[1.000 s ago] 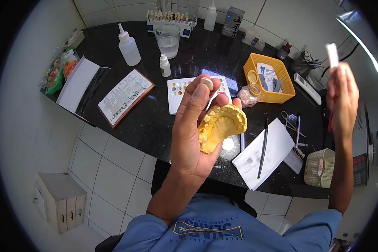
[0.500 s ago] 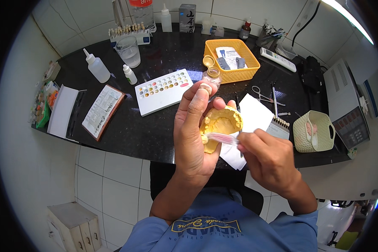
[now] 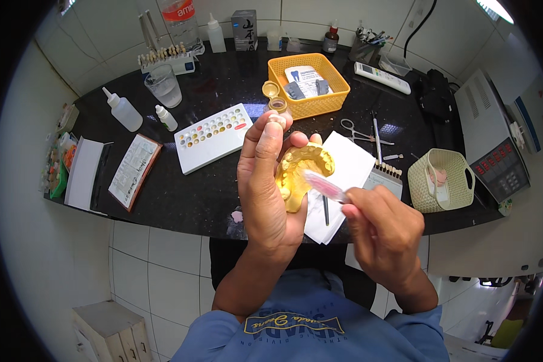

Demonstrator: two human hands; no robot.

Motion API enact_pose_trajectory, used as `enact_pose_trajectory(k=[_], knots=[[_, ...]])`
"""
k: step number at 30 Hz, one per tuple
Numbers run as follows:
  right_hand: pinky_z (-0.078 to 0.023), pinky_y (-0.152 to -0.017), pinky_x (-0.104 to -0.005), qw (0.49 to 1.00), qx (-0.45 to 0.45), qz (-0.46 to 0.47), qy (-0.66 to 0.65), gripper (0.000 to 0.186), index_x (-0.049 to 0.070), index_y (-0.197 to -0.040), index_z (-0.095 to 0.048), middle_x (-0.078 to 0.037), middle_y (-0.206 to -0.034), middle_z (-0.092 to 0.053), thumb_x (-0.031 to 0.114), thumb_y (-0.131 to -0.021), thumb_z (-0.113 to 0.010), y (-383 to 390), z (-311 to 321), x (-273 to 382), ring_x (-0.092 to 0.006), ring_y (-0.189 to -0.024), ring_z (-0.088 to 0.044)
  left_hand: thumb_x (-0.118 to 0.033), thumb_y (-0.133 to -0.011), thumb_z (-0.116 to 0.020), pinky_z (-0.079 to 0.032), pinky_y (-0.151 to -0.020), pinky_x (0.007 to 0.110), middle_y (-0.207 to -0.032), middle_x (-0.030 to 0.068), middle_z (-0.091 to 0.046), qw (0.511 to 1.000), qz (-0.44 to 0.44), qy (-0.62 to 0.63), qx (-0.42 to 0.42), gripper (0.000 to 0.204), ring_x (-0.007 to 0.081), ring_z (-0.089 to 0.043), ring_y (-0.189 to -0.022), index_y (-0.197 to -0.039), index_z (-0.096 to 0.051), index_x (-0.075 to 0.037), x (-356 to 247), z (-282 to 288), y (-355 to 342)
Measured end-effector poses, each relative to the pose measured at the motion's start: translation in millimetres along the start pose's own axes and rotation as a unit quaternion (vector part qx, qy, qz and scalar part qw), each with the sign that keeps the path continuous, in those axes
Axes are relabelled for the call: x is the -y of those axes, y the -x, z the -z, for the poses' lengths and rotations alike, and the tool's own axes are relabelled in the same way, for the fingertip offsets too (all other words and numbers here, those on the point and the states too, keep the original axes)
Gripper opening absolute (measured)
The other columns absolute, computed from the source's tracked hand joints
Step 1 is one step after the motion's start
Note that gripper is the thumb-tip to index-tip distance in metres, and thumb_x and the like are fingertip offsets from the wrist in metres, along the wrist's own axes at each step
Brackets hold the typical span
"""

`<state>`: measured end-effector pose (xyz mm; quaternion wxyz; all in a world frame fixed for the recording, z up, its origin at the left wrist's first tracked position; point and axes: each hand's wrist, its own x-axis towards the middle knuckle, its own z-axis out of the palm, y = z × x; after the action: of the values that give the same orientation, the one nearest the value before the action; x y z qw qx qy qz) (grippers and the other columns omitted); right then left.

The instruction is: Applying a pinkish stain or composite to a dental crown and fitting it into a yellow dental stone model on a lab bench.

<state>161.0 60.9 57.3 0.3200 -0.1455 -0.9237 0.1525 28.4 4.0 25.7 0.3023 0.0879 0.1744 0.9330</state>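
In my left hand [image 3: 264, 193] is a yellow dental cast [image 3: 291, 172] with a horseshoe row of teeth, its arch facing up. The same hand's thumb and index finger pinch a small pale pinkish piece [image 3: 276, 119] above the cast. My right hand [image 3: 386, 226] is closed round a slim pink-and-clear tool [image 3: 323, 186], blurred by motion, so its exact kind cannot be made out. The tool's tip lies over the cast's right inner side; whether it touches is unclear. Beneath the hands are white paper sheets [image 3: 349, 160] and a dark pen-like instrument [image 3: 326, 211].
Behind my left hand stand an open jar [image 3: 278, 105] and a yellow basket [image 3: 338, 96]. A white palette of colour samples [image 3: 193, 154] lies left. At right are scissor-like forceps [image 3: 355, 131], a tooth shade guide [image 3: 387, 181] and a cream basket [image 3: 425, 196].
The tool in my right hand has moved from across the cast's left edge to its right inner side and now slants upward left. The whole view has shifted slightly.
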Motion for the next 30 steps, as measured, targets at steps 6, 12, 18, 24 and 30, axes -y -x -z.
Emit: enact_pose_trajectory(k=[6, 12, 18, 24, 30], knots=[[-0.042, -0.046, -0.0308, 0.998, 0.051, -0.023, -0.013, 0.006, 0.005, -0.083, -0.063, -0.007, -0.064, -0.053, 0.009, -0.08, -0.066, 3, 2, -9, -0.0206, -0.051, -0.055, -0.019, -0.089, -0.059, -0.047, -0.089, 0.035, -0.092, -0.001, -0.06, 1.0, 0.017, -0.005, -0.023, 0.016, 0.0065, -0.057, -0.079, -0.102, -0.057, -0.009, -3, 9, -6], [-0.046, -0.059, -0.035, 0.994, -0.041, -0.093, 0.024, 0.013, -0.004, -0.091, -0.062, -0.014, -0.077, -0.053, 0.0, -0.079, -0.059, -21, -20, -67, -0.0253, -0.066, -0.057, -0.018, -0.09, -0.058, -0.044, -0.094, 0.036, -0.095, -0.0016, -0.059, 1.0, 0.018, -0.003, -0.012, 0.015, 0.0068, -0.058, -0.08, -0.102, -0.055, -0.011, -17, 13, -2], [-0.047, -0.065, -0.0378, 0.992, 0.05, -0.054, 0.107, 0.02, -0.003, -0.097, -0.063, -0.013, -0.084, -0.055, 0.001, -0.078, -0.062, -29, -51, -98, -0.0275, -0.07, -0.058, -0.019, -0.09, -0.059, -0.045, -0.091, 0.037, -0.094, -0.0017, -0.059, 0.996, 0.075, 0.044, -0.01, 0.016, 0.0069, -0.059, -0.079, -0.102, -0.053, -0.01, -16, 10, 3], [-0.047, -0.061, -0.0254, 0.973, -0.047, -0.062, -0.22, 0.028, -0.003, -0.102, -0.06, -0.011, -0.086, -0.06, 0.007, -0.077, -0.068, -20, -44, -58, -0.0155, -0.068, -0.059, -0.016, -0.091, -0.056, -0.049, -0.09, 0.038, -0.1, 0.0004, -0.061, 0.997, 0.054, 0.045, 0.019, 0.017, 0.0091, -0.06, -0.084, -0.107, -0.056, -0.01, -15, 21, 3], [-0.048, -0.066, -0.0194, 0.858, 0.045, -0.16, -0.485, 0.033, -0.003, -0.104, -0.053, -0.007, -0.087, -0.06, 0.006, -0.078, -0.071, -14, -52, -17, -0.0076, -0.076, -0.059, -0.016, -0.091, -0.056, -0.051, -0.086, 0.033, -0.101, 0.0013, -0.06, 1.0, 0.021, 0.005, 0.004, 0.017, 0.0087, -0.059, -0.086, -0.107, -0.056, -0.009, -14, 26, 8]])
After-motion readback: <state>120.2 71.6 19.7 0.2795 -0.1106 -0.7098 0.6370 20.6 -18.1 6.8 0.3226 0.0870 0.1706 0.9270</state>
